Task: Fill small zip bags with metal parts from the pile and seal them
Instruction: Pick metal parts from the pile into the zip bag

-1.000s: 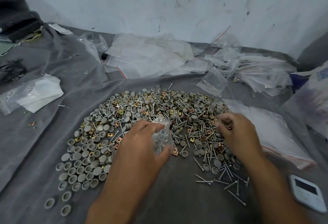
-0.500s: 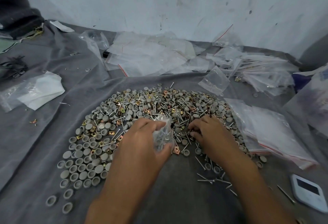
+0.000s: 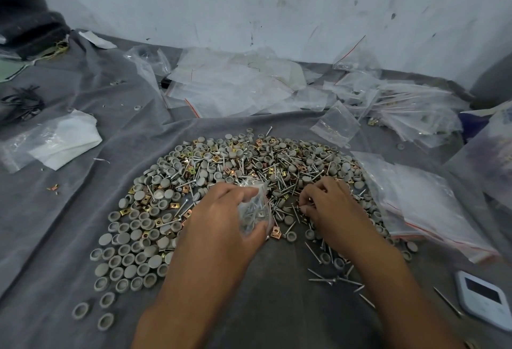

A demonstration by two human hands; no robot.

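Clear plastic first: the left hand (image 3: 221,221) has its fingers and thumb curled round a small zip bag (image 3: 255,210) at the middle of the frame, right over the near edge of the pile (image 3: 235,171). The bag stands roughly on end, long axis running from lower frame to upper frame, mouth toward the top. You can see silver screws inside it, lying mostly along that same axis.

The right hand (image 3: 329,207) sits just right of the bag, palm down on the pile, fingers bent and pinching at screws near the bag's side. Can't tell how many it's actually got hold of.

Compared with a second ago, the right hand has come in from the right part of the pile to sit next to the bag. Half a second ago it was already about there. The left hand and bag have barely shifted.

The pile itself is grey round caps, silver screws and brass-coloured square clips spread on a grey cloth (image 3: 277,307). Loose screws (image 3: 335,281) lie at lower right, near a white device (image 3: 483,301) at the frame's right edge. A flat stack of empty zip bags (image 3: 426,204) sits right of the pile, with more clear bags (image 3: 235,88) heaped at upper centre against the white wall (image 3: 249,2).
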